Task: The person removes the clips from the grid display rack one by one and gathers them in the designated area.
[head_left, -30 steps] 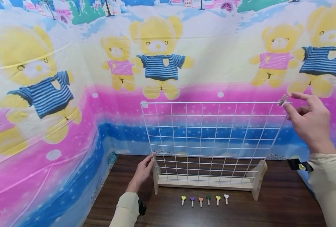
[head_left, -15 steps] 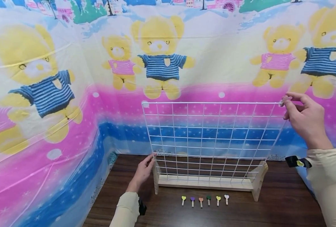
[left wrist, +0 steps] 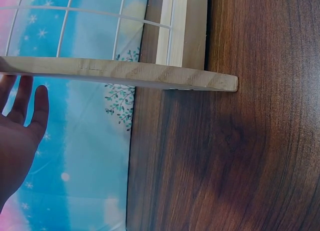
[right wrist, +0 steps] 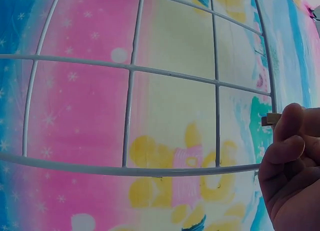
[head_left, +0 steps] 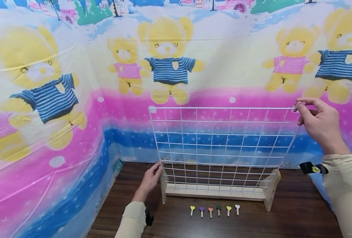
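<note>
A white wire grid panel (head_left: 223,108) stands upright in a wooden base (head_left: 214,193) on a dark table. At its top right corner my right hand (head_left: 321,125) pinches a small clothespin (head_left: 297,106) between thumb and index finger. The right wrist view shows the wooden tip of this clothespin (right wrist: 270,119) at the outer wire; the fingers hide the rest. My left hand (head_left: 149,180) touches the left side of the stand, its fingers extended. In the left wrist view those fingers (left wrist: 39,111) reach up to the wooden side piece (left wrist: 125,71).
Several small heart-topped clothespins (head_left: 210,212) in yellow, purple, orange, green and white lie in a row in front of the base. A printed teddy bear curtain (head_left: 223,72) hangs behind and to the left of the brown table (head_left: 170,228).
My right hand has moved slightly left, bringing the clothespin onto the grid's top right corner; over the last half second it barely shifts. The left hand stays in place.
</note>
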The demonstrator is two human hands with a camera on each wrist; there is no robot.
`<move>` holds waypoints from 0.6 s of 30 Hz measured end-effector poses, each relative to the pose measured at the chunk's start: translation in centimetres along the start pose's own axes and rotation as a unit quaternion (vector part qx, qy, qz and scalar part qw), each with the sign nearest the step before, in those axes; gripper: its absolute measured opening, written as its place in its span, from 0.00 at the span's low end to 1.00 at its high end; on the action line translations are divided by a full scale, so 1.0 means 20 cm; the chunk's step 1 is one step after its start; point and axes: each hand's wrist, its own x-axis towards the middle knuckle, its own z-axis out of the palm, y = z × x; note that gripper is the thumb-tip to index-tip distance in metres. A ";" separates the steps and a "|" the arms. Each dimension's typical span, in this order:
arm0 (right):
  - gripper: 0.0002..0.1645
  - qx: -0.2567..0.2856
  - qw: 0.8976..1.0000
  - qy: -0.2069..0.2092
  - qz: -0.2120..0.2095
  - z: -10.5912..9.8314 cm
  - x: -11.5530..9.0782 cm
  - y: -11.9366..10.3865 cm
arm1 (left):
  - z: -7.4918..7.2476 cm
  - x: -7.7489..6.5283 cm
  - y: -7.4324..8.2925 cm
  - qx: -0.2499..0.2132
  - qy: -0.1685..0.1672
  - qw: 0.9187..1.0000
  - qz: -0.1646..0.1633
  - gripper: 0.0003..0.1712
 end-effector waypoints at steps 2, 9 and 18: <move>0.15 -0.004 1.000 -0.001 0.001 0.00 0.00 0.00 | 0.01 0.02 -0.05 -0.001 0.004 1.000 -0.004 0.21; 0.16 -0.023 1.000 -0.002 0.000 -0.01 0.02 0.01 | 0.01 0.02 -0.06 0.000 0.010 1.000 0.007 0.20; 0.16 -0.022 0.999 0.012 -0.022 -0.02 0.02 0.00 | 0.01 0.02 -0.06 0.007 0.001 1.000 0.008 0.22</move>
